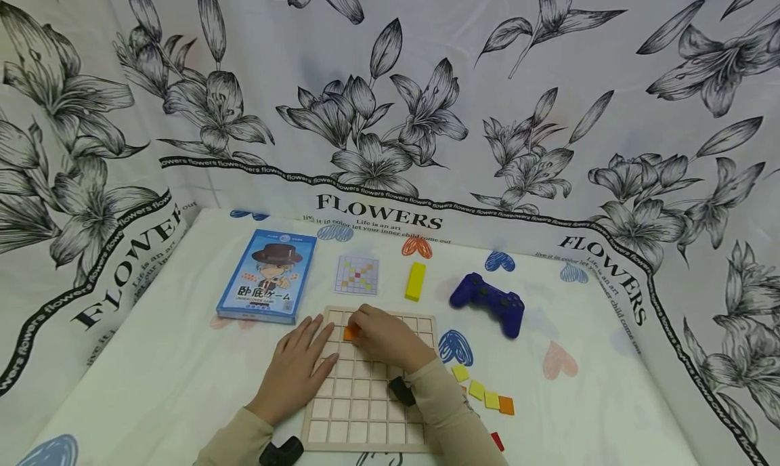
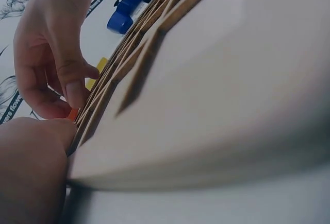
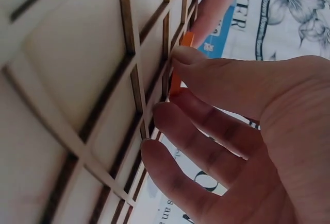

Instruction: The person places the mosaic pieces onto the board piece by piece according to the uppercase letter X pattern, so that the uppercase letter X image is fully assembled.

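Observation:
A wooden grid board (image 1: 350, 410) with square cells lies in the middle of the table in the head view. Over its far left part my right hand (image 1: 386, 337) pinches an orange square tile (image 1: 349, 333) between thumb and forefinger. In the right wrist view the orange tile (image 3: 182, 64) stands tilted against the grid ribs, partly covered by the thumb. My left hand (image 1: 296, 368) rests along the board's left edge with its fingers spread straight, holding nothing. Part of the board is hidden under the right forearm.
Beyond the board are a blue game box (image 1: 268, 275), a patterned card (image 1: 357, 275) and a yellow block (image 1: 415, 281). A dark blue game controller (image 1: 487, 303) lies at the right. Several yellow tiles (image 1: 477, 389), an orange tile (image 1: 506, 405) and a red tile (image 1: 497, 441) lie beside the right forearm.

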Tool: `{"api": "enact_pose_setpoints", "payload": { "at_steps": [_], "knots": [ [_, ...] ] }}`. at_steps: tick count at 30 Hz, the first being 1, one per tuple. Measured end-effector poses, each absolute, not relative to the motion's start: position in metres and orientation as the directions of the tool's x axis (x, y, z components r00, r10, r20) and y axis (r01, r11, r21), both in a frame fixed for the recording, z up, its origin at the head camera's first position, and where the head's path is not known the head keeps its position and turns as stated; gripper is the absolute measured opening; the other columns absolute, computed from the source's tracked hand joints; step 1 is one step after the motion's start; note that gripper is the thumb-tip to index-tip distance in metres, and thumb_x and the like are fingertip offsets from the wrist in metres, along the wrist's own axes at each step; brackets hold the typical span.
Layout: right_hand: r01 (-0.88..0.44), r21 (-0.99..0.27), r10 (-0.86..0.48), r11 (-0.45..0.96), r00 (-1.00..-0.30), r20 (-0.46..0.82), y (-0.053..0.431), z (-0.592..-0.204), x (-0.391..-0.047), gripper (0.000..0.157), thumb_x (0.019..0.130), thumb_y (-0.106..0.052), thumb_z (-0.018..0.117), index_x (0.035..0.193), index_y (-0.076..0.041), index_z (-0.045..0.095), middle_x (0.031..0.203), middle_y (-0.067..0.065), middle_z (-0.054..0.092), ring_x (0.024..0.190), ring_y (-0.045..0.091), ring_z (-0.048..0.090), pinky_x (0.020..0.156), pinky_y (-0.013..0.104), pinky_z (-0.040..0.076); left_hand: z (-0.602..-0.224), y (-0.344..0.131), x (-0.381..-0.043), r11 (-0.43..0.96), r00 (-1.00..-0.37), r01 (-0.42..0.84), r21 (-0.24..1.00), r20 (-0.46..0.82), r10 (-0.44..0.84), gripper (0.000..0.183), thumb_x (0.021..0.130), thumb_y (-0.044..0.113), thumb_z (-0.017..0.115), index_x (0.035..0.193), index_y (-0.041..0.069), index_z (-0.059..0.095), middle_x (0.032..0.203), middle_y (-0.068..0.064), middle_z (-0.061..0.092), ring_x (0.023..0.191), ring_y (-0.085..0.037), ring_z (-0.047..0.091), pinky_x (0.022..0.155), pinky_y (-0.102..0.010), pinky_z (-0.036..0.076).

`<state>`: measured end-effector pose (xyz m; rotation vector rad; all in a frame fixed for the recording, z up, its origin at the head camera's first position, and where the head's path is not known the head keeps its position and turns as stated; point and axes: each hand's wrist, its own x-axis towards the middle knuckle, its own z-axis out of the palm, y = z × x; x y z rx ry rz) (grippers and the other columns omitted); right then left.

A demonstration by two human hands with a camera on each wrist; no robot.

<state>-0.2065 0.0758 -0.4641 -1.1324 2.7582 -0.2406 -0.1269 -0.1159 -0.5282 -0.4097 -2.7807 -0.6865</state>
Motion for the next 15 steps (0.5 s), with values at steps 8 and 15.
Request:
{"api": "enact_pose_setpoints", "payload": {
  "at_steps": [8, 15],
  "knots": [
    [-0.727, -0.154, -0.739, 0.669, -0.673, -0.031, 0.0749, -0.4645, -0.208, 0.024, 0.092, -0.024, 0.065, 0.114, -0.016, 0.064, 0.106, -0.005, 0.06, 0.09, 0.005, 0.061, 0.081, 0.017, 0.051, -0.528, -0.1156, -0.1271, 0.853, -0.93, 0.327, 0.408, 0.302, 0.212, 0.059, 0.095, 0.042, 0.055, 0.144, 0.012, 0.044, 0.151, -0.013, 0.037, 0.141, -0.033, 0.028, 0.108, -0.055, 0.026],
    [-0.735, -0.133, -0.744, 0.665, -0.668, -0.03, 0.0728, -0.4645, -0.2093, 0.021, 0.091, -0.022, 0.066, 0.111, -0.017, 0.064, 0.105, -0.007, 0.06, 0.092, 0.005, 0.059, 0.084, 0.017, 0.05, -0.5283, -0.1157, -0.1274, 0.857, -0.928, 0.328, 0.398, 0.303, 0.215, 0.059, 0.094, 0.042, 0.055, 0.144, 0.012, 0.044, 0.151, -0.013, 0.037, 0.141, -0.032, 0.029, 0.108, -0.054, 0.026]
  ]
}}
